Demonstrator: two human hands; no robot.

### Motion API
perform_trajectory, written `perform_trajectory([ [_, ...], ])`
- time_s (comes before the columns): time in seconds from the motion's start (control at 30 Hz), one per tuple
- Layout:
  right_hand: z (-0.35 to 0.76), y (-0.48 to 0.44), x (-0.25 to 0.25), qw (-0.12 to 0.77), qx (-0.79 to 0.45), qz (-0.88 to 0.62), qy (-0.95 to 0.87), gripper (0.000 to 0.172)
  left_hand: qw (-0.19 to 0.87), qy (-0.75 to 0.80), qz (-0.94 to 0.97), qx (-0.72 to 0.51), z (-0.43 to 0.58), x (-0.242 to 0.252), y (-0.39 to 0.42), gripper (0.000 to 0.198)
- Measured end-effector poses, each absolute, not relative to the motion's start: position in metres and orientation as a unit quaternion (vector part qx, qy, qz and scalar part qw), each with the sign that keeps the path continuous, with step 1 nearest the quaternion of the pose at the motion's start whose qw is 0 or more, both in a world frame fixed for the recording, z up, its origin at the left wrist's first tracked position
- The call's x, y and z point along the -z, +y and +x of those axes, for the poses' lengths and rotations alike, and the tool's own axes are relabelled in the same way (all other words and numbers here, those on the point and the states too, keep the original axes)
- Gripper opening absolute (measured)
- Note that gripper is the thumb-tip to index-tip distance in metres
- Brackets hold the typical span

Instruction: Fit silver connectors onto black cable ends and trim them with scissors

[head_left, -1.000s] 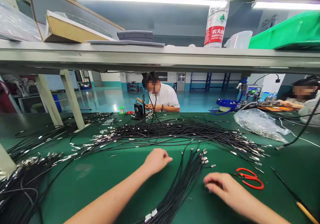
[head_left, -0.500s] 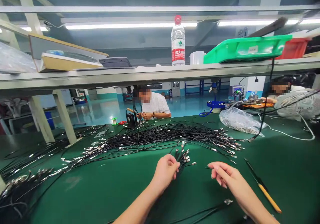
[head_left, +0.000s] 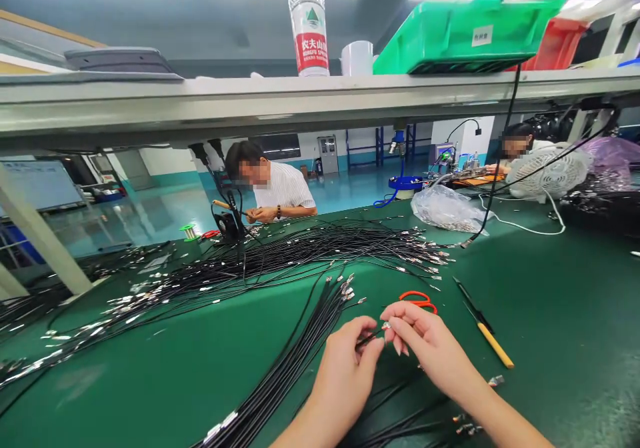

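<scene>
My left hand [head_left: 353, 355] is closed around a thin black cable [head_left: 369, 339] near its end. Close by on the right, my right hand [head_left: 415, 331] pinches the small metal connector [head_left: 386, 326] at that cable's tip. A bundle of black cables [head_left: 300, 331] with metal ends lies just left of my hands on the green table. More black cables [head_left: 395, 428] with connectors lie below my wrists. Red-handled scissors [head_left: 417, 296] rest right behind my right hand, which partly hides them.
A long heap of black cables [head_left: 300, 251] stretches across the table. To the right lie a yellow-handled tool [head_left: 495, 345] and a clear plastic bag [head_left: 443, 208]. A shelf [head_left: 240, 105] spans above, holding a bottle and a green bin [head_left: 465, 38]. A person [head_left: 285, 188] sits opposite.
My hands have come together; the left hand has left the cable bundle and now holds one cable, its end in my right fingers. The view has shifted, uncovering the red scissors.
</scene>
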State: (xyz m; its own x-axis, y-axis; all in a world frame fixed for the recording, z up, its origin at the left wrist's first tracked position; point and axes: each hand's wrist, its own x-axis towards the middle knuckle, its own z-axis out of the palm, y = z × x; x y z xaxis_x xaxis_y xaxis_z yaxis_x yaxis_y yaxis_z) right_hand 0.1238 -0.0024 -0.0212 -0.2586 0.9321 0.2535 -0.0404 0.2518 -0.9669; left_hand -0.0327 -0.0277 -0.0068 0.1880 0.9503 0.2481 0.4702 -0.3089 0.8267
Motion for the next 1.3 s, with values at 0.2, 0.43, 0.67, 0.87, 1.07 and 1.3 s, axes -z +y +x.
perform_trajectory([
  [0.2, 0.121, -0.008, 0.024, 0.469, -0.461, -0.372, -0.655, 0.018, 0.344, 0.480, 0.669, -0.451, -0.030, 0.013, -0.023, 0.019],
  [0.43, 0.121, -0.009, 0.029, 0.455, -0.417, -0.382, -0.688, 0.018, 0.460, 0.464, 0.585, -0.481, -0.030, 0.023, -0.019, 0.013],
  [0.67, 0.121, -0.011, 0.027, 0.429, -0.363, -0.402, -0.723, 0.017, 0.503, 0.451, 0.551, -0.489, -0.029, 0.022, -0.019, 0.014],
  [0.87, 0.120, -0.010, 0.025, 0.435, -0.375, -0.397, -0.717, 0.016, 0.520, 0.444, 0.545, -0.485, -0.029, 0.020, -0.020, 0.013],
  [1.07, 0.120, -0.010, 0.026, 0.434, -0.412, -0.401, -0.693, 0.018, 0.522, 0.439, 0.550, -0.482, -0.032, 0.019, -0.020, 0.013],
  [1.3, 0.121, -0.005, 0.027, 0.426, -0.440, -0.410, -0.676, 0.027, 0.529, 0.443, 0.546, -0.476, -0.033, 0.020, -0.020, 0.012],
])
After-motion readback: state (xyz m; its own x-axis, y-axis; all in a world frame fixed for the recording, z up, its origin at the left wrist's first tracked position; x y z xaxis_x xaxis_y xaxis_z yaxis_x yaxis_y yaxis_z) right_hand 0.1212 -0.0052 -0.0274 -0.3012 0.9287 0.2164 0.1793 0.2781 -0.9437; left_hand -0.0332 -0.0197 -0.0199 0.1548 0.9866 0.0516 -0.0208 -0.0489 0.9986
